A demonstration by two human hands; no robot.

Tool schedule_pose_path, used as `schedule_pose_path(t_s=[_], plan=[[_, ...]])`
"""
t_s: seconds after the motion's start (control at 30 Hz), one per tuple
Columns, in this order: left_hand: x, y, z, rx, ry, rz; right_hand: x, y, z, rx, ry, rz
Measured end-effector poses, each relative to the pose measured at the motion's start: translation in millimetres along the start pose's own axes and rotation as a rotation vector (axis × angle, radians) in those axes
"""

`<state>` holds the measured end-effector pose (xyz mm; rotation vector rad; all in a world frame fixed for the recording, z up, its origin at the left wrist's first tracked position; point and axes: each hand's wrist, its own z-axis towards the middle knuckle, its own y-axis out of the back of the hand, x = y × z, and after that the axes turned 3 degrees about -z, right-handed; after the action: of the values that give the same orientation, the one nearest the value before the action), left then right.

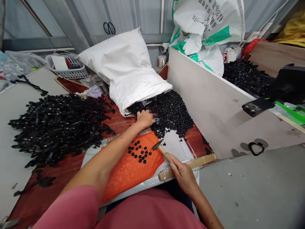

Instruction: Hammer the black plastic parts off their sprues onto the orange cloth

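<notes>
My left hand (145, 119) reaches to the mouth of a white woven sack (133, 68), at the edge of a heap of small black parts (172, 109). Its fingers are curled downward and partly hidden; what they hold cannot be made out. In my right hand (183, 173) is the wooden handle of a small hammer (164, 152), its head above the right edge of an orange cloth (133, 173). Several black round pieces (139, 152) lie scattered on that cloth between my arms.
A large pile of black moulded strips (59, 124) lies at left on the red board (26, 203). A pale upright panel (205, 92) bounds the right side. Behind stand a grey basket (69, 73) and a mug (161, 61). A taped bar (190, 165) lies at the front.
</notes>
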<state>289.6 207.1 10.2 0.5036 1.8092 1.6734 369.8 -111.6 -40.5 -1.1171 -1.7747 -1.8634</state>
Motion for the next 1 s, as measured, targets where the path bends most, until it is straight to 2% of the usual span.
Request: schedule_pose_path(t_s=[0.17,0.3,0.43,0.67,0.9,1.0], plan=[[18,8.0,1,-0.181,-0.081,-0.156,-3,3,2,0.036,-0.016,0.047],[29,14.9,10,-0.175,-0.053,-0.306,-6,3,4,0.091,-0.020,0.087],[30,20.0,17,-0.185,-0.072,-0.287,-5,2,4,0.085,-0.051,0.050],[15,20.9,12,-0.149,-0.069,-0.203,0,1,2,0.055,-0.069,-0.014],[-15,-1.8,21,-0.109,-0.012,-0.090,3,2,4,0.070,-0.045,-0.004],[-20,-4.8,22,-0.107,0.004,-0.089,3,3,3,0.067,-0.058,-0.006]])
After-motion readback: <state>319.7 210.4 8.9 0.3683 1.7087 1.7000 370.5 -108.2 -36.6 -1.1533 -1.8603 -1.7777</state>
